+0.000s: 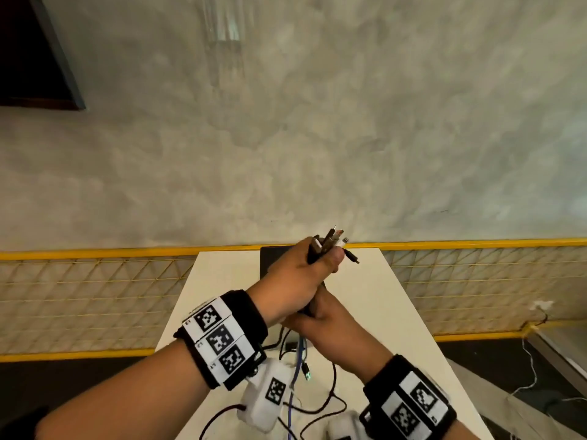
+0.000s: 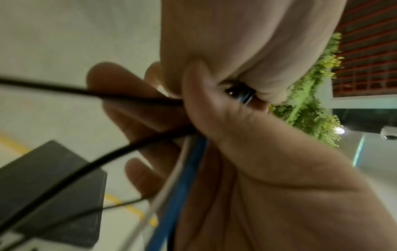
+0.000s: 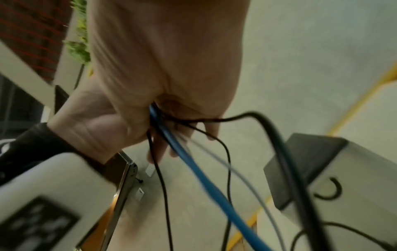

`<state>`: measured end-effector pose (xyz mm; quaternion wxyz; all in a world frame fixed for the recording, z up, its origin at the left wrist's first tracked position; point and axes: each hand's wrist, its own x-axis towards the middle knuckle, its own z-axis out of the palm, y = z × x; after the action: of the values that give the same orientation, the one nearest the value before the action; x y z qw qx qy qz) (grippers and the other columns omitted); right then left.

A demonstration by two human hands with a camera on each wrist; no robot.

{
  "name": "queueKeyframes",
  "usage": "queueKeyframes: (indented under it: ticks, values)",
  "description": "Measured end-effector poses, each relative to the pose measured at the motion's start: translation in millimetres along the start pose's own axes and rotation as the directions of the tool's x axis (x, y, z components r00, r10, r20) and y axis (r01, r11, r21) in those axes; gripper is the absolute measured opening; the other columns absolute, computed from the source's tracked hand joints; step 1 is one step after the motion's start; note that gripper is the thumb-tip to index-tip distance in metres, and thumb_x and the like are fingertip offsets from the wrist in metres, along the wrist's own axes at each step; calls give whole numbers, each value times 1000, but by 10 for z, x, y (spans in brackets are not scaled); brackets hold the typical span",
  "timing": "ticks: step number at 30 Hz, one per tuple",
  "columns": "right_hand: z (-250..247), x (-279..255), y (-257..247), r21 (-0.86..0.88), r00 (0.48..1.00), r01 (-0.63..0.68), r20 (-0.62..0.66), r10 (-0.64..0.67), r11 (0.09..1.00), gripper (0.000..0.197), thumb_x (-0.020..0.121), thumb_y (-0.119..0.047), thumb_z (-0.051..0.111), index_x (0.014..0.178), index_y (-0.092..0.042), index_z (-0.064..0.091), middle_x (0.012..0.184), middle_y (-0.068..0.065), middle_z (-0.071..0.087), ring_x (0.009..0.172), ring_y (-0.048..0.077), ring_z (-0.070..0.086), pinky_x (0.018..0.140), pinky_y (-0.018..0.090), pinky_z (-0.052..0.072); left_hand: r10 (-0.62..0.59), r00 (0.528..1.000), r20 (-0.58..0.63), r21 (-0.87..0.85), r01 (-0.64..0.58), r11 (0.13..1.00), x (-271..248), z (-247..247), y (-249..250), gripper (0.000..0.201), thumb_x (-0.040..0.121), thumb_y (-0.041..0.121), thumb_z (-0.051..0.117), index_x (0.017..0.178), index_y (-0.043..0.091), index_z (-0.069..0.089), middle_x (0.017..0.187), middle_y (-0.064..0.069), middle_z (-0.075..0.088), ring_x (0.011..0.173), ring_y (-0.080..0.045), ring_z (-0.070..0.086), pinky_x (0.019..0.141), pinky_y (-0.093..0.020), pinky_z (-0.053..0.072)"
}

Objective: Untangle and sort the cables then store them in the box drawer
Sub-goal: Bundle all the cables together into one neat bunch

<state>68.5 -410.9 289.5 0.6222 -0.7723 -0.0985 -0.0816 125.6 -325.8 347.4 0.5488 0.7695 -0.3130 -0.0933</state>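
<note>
My left hand (image 1: 295,274) is raised over the white table (image 1: 381,296) and grips a bundle of cables, whose plug ends (image 1: 333,241) stick out above the fist. Just below it my right hand (image 1: 324,322) holds the same bundle lower down. A blue cable (image 1: 297,369), thin black cables (image 1: 333,376) and a pale one hang from the hands onto the table. The right wrist view shows the blue cable (image 3: 193,169) and black cables (image 3: 163,186) leaving the fist. The blue cable (image 2: 182,186) also runs down the palm in the left wrist view. A black box (image 1: 270,258) stands at the table's far end, partly hidden by my left hand.
The black box (image 2: 53,186) (image 3: 300,161) sits close beyond the hands. A yellow-framed mesh fence (image 1: 95,281) runs behind the table. A white cord (image 1: 533,360) trails on the floor at the right. Loose cable loops (image 1: 317,408) lie on the table's near part.
</note>
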Motion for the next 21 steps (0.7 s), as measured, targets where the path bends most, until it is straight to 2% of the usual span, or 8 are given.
queueKeyframes:
  ticks: [2,4,7,10,13,16,19,21]
  values:
    - [1,-28,41,61,996,27,-87,-21,998,27,90,1,54,106,-21,57,88,12,69,78,18,68,74,32,55,-2,1000,6,-49,2,999,17,-43,7,26,97,39,54,89,18,66,74,15,61,65,7,55,67,-13,44]
    - [-42,-62,59,7,993,15,-119,-15,1000,28,92,-3,47,104,-26,58,71,0,63,63,15,61,64,37,53,-61,998,-11,-217,57,975,2,-95,-25,36,95,39,56,103,7,69,91,-1,66,72,4,60,71,-12,48]
    - [-76,-92,71,-170,998,-17,-70,6,985,43,95,-8,44,102,-49,53,70,-10,59,59,8,57,61,38,57,-154,986,65,-399,167,902,-84,-101,-147,25,93,35,59,80,17,69,102,-15,72,85,-13,68,76,-27,54]
    - [-62,-89,45,-277,999,-7,-52,-8,961,36,94,-8,46,92,-43,54,74,-17,62,60,6,59,59,37,57,-178,980,89,-484,198,852,-113,-59,-244,41,95,40,54,61,16,58,91,-14,75,88,-25,72,70,-33,52]
    - [-56,-74,56,-113,997,-59,-53,54,992,17,90,-8,51,85,-22,57,65,-5,56,50,16,57,60,45,56,-195,981,10,-630,158,760,-75,-63,-170,44,95,43,52,63,12,55,71,-6,69,76,-25,73,51,-27,53]
    - [-43,-131,162,29,990,-141,9,141,990,8,87,-11,55,85,-18,59,58,1,56,44,21,57,61,49,51,-203,978,-47,-746,101,658,15,-114,-89,42,81,54,58,65,15,53,60,-1,54,47,-14,52,52,-30,52]
    - [-46,-257,377,132,966,-259,52,255,957,7,87,-13,57,89,-16,64,53,-1,51,41,17,51,73,55,55,-242,970,-28,-795,126,593,64,-200,-140,42,80,58,57,65,19,50,54,3,36,38,-9,31,46,-24,33]
    - [-85,-308,481,126,952,-303,81,294,945,8,86,-18,59,90,-15,66,60,4,51,42,16,47,75,51,57,-275,961,25,-777,192,600,31,-224,-229,43,87,57,54,67,19,51,53,4,28,36,-8,25,42,-21,26]
